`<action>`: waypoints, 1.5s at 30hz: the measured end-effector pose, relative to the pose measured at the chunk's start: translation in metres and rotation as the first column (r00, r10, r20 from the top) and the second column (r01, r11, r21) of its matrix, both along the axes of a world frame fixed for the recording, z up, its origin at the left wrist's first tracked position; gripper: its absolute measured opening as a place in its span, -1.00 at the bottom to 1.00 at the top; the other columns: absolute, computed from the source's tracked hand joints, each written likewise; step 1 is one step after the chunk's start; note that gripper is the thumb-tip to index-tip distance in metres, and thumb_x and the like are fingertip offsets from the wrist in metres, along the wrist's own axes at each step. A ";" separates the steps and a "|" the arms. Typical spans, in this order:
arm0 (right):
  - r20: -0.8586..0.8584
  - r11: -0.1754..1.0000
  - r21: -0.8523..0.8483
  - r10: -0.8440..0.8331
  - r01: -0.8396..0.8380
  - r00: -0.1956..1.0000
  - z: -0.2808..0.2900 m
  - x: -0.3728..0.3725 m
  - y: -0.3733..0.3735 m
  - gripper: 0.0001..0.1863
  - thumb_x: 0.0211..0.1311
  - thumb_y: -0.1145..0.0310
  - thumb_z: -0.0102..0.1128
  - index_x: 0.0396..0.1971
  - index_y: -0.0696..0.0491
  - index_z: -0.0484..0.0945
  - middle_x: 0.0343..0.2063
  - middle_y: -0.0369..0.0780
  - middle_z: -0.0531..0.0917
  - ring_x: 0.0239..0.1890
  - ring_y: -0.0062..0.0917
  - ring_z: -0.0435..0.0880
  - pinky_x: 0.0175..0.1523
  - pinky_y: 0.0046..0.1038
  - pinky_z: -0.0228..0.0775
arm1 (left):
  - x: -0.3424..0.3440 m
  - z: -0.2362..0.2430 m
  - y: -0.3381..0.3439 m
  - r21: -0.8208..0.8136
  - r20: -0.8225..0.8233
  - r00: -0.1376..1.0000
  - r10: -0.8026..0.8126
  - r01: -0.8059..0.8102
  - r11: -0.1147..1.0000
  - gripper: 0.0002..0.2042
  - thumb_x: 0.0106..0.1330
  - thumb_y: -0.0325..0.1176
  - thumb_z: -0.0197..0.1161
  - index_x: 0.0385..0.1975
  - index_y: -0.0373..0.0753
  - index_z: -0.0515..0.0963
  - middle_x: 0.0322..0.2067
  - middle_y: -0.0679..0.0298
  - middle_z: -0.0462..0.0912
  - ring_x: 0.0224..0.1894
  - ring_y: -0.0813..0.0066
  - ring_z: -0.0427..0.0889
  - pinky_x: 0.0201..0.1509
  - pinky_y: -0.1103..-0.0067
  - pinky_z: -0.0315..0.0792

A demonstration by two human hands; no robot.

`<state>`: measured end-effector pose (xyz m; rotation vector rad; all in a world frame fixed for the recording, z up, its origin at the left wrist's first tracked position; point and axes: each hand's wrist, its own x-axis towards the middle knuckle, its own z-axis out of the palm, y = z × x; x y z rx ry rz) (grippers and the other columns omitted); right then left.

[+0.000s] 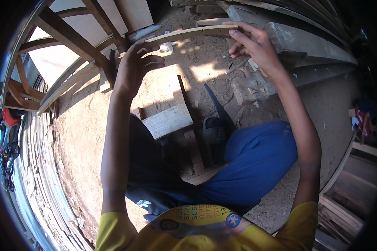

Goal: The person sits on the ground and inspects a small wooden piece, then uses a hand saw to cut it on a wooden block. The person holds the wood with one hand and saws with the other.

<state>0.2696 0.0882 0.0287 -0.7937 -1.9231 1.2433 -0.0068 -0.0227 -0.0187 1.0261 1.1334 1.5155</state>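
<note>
A thin wooden strip [190, 33], with dark cross lines spaced along its edge, is held up in front of me between both hands. My left hand [138, 62] pinches its left end, the lower fingers curled loosely. At the other end my right hand [251, 42] grips the strip between thumb and fingers. The strip bows slightly upward in the picture. Below it, by my feet, lies a pale wooden block [168, 120] beside a long dark wooden piece [183, 94]. A handsaw-like dark blade [215, 100] rests on the ground near my sandalled foot [215, 136].
Wooden frames [67, 35] stand at the upper left, with pale boards behind them. Heavy timber beams [305, 46] lie at the upper right, small wood scraps [255, 90] on one. Long planks [42, 180] run along the left side; more timber [347, 196] is stacked lower right.
</note>
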 end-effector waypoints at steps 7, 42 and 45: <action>-0.016 0.999 0.022 0.027 -0.027 1.000 0.002 -0.002 -0.002 -0.60 0.28 0.39 0.11 0.10 0.15 0.42 -0.16 -0.18 0.56 -0.38 -0.63 0.63 -0.33 -0.60 0.55 | -0.007 -0.005 0.005 0.055 0.016 0.997 0.071 -0.072 0.996 -0.62 0.32 -0.28 -0.06 0.01 -0.43 0.37 -0.15 0.03 0.55 -0.24 0.31 0.61 -0.08 0.44 0.49; -0.152 1.000 0.021 -0.008 0.011 0.988 0.002 0.000 0.002 -0.70 0.20 0.46 0.09 -0.07 0.19 0.42 -0.32 -0.13 0.62 -0.49 -0.58 0.67 -0.38 -0.60 0.54 | 0.002 0.001 0.006 0.114 0.078 0.976 0.201 -0.209 0.971 -0.53 0.14 -0.56 0.27 0.08 -0.48 0.36 -0.24 0.15 0.60 -0.17 0.48 0.59 -0.02 0.63 0.45; -0.128 0.998 0.060 -0.015 0.023 0.992 0.003 0.000 0.000 -0.72 0.26 0.44 0.07 -0.04 0.15 0.43 -0.46 -0.21 0.61 -0.48 -0.64 0.63 -0.38 -0.61 0.53 | 0.003 0.002 0.006 0.122 0.077 0.976 0.205 -0.213 0.969 -0.54 0.15 -0.57 0.23 0.08 -0.48 0.36 -0.24 0.14 0.60 -0.17 0.46 0.60 -0.01 0.62 0.47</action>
